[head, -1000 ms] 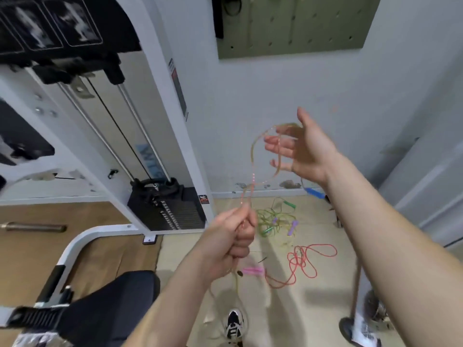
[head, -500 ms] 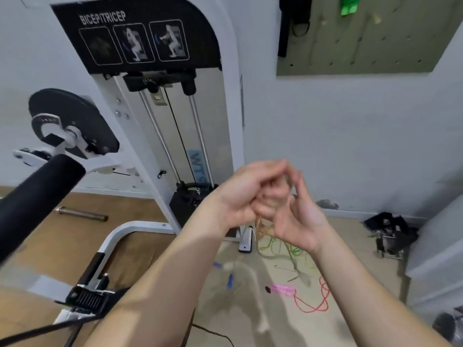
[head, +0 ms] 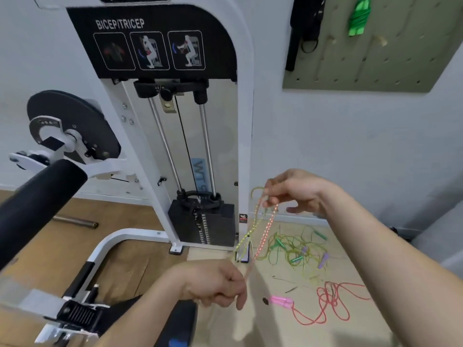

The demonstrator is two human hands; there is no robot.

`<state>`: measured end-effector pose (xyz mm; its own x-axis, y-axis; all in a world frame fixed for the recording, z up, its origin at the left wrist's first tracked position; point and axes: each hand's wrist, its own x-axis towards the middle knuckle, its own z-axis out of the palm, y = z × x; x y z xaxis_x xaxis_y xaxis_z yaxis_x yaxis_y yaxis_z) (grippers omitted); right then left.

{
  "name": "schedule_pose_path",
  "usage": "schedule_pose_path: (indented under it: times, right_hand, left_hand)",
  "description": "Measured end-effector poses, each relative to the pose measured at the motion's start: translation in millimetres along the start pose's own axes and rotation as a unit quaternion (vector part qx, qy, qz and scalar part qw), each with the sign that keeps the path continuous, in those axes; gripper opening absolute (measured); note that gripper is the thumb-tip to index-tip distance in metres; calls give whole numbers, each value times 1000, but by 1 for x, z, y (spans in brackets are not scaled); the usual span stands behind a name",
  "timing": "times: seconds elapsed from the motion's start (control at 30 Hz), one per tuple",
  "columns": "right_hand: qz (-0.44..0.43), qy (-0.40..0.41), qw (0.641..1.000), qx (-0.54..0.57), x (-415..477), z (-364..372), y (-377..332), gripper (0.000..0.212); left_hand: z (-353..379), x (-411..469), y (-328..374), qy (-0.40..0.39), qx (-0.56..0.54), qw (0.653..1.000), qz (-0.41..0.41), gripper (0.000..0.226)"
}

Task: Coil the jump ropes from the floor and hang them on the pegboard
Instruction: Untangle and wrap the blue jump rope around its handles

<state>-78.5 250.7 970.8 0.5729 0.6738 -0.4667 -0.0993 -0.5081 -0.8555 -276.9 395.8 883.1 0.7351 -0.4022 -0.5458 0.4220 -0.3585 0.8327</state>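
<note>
A beaded jump rope [head: 264, 231] is held above the floor, its looped top pinched by the right hand [head: 298, 194] and its lower strands gripped in the curled left hand [head: 218, 284]. A green rope [head: 293, 246] and a red rope [head: 330, 304] are seen tangled on the floor.

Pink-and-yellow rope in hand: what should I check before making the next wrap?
1. Right hand holds the gathered loops: ok, its fingers pinch the top of the pink-and-yellow rope.
2. Left hand controls the lower run: ok, it grips the rope below.
3. Coil complete: not ok, a long run stretches between the hands.
4. Tail free of snags: cannot tell, it is hidden below the left hand.
5. Room on the pegboard: ok, there is bare board right of the green band.
6. Floor cleared: not ok, the green tangle and the red rope lie there.
</note>
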Motion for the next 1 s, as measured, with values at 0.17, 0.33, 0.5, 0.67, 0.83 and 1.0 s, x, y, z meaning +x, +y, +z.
schedule_pose_path:
  times: [0.17, 0.33, 0.5, 0.67, 0.83, 1.0]
  right_hand:
    - [-15, 125, 943, 306, 13, 3, 12, 8]
    - [-66, 215, 839, 496, 23, 7, 14, 5]
    - [-131, 278, 824, 475, 8, -13, 7, 49]
    - [-152, 273, 857, 410, -2, -21, 3, 24]
    - [-172, 214, 903, 329, -5, -10, 4, 28]
    - [-160, 204, 952, 163, -8, 7, 6, 18]
  left_hand:
    - [-21, 7, -39, 127, -106, 984, -58, 32]
    - [-8, 20, -75, 111, 90, 963, -228, 34]
    - [-31, 54, -183, 224, -52, 891, -392, 7]
    - [-9, 79, -175, 388, -134, 862, -298, 33]
    - [-10, 100, -113, 431, -285, 835, -187, 24]
    - [-20, 101, -63, 412, -207, 873, -158, 44]
